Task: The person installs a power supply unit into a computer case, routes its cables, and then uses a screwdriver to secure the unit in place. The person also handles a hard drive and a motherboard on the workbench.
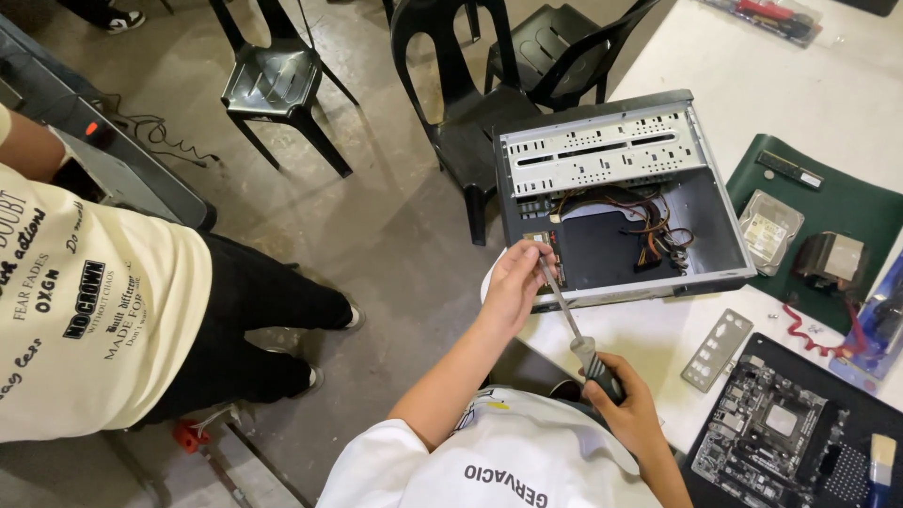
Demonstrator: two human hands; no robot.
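We find our right hand (pixel 625 400) closed around the screwdriver (pixel 576 325) handle; our left hand (pixel 513 282) pinches its shaft at the open computer case (pixel 715 235), at the bench (pixel 649 329) edge.

A person's left hand (pixel 513 282) steadies a screwdriver (pixel 576 331) shaft at the open computer case (pixel 724 240), the right hand (pixel 628 400) gripping its handle. A motherboard (pixel 781 433) lies at 4 o'clock; 1 bystander (pixel 103 310) stands at 9 o'clock.
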